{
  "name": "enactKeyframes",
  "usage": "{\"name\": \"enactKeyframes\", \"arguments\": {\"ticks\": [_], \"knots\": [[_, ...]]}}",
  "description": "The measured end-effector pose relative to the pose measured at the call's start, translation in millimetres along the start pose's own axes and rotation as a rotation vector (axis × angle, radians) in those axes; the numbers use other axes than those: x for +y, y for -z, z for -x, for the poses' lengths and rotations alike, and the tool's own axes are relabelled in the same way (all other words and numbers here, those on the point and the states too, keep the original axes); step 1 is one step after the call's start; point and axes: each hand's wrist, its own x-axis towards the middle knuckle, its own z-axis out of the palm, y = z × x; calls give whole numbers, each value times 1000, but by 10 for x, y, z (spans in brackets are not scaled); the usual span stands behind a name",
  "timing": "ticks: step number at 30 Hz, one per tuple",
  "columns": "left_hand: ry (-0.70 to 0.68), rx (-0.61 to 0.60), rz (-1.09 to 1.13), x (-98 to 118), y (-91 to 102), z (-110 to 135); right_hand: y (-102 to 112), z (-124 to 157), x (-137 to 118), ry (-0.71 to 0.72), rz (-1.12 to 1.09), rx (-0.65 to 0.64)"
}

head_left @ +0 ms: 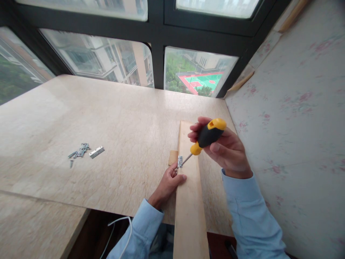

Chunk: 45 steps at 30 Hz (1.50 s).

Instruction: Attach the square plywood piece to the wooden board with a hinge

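A long pale wooden board (pixel 190 208) lies lengthwise on the stone ledge, its near end reaching past the front edge. A small metal hinge (pixel 180 160) sits at the board's left edge. My left hand (pixel 168 185) grips that edge just below the hinge, thumb on top, other fingers partly hidden at the side. In my right hand (pixel 231 153) is a black-and-yellow screwdriver (pixel 209 136), tilted, its tip touching the hinge plate. Whether a screw is under the tip is too small to tell. A small wooden block (pixel 173 157) is beside the hinge on the left.
Several screws and hinges (pixel 81 150) lie piled on the ledge (pixel 129 129) at left, with another hinge (pixel 97 152) beside them. Dark-framed windows (pixel 159 61) rise behind. A papered wall (pixel 291 126) stands close on the right. A white cable (pixel 130 225) hangs near my left sleeve.
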Motion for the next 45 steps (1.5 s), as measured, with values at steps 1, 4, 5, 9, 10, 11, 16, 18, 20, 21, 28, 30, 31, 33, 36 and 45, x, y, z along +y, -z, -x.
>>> {"name": "enactKeyframes", "arguments": {"ticks": [1,4,5,9,10,11,16,18,20,21,28,30,31,33,36,45], "knots": [[-1,2,3,0,2,-1,20,12,-30,2,40,-1],[1,-1,-2,4,1,2,29,23,-89,72,126,11],[4,-3,-8,7,-2,5,14,18,-95,103,150,27],[15,-17,-47,15,-12,15,-98,-12,-57,189,281,187],[15,-21,-60,15,-13,16,-126,-17,-40,201,305,226],[14,-22,-71,15,-12,17,-148,-21,-25,207,316,249],[11,-26,-67,16,-1,18,-153,-19,-48,119,167,135],[18,-24,-50,15,2,18,-115,2,-105,41,95,46],[20,-19,-32,9,6,17,-69,36,-167,-22,53,-28],[19,-17,-24,4,10,16,-45,56,-194,-43,46,-55],[31,-6,-13,-5,20,17,30,96,-249,-9,208,-6],[34,-5,-27,7,13,18,0,62,-222,64,263,40],[33,-8,-36,12,9,17,-24,43,-202,106,300,78],[24,-17,-52,15,5,16,-80,11,-148,172,395,184],[22,-9,-64,11,3,16,-149,-11,-63,203,495,317],[44,-1,-37,33,-7,23,-7,51,-147,-55,91,-85]]}}
